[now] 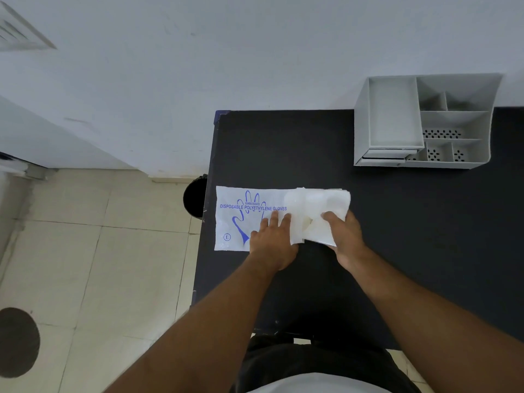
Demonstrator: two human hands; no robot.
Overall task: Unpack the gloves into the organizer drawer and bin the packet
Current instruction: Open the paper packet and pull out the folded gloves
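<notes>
A white glove packet [235,219] with blue print lies flat at the left edge of the black table [283,143]. My left hand [272,239] presses down on the packet's right part, fingers spread on it. A stack of translucent white gloves [314,211] sticks out of the packet's right end. My right hand [344,234] grips the stack's right near corner, thumb on top. The grey organizer [425,120] stands at the table's far right against the wall, its shallow drawer [392,114] pulled out and bare inside.
A black bin [194,198] stands on the tiled floor just left of the table, next to the packet. The organizer's right side has several open compartments with perforated bottoms. A white wall runs behind the table.
</notes>
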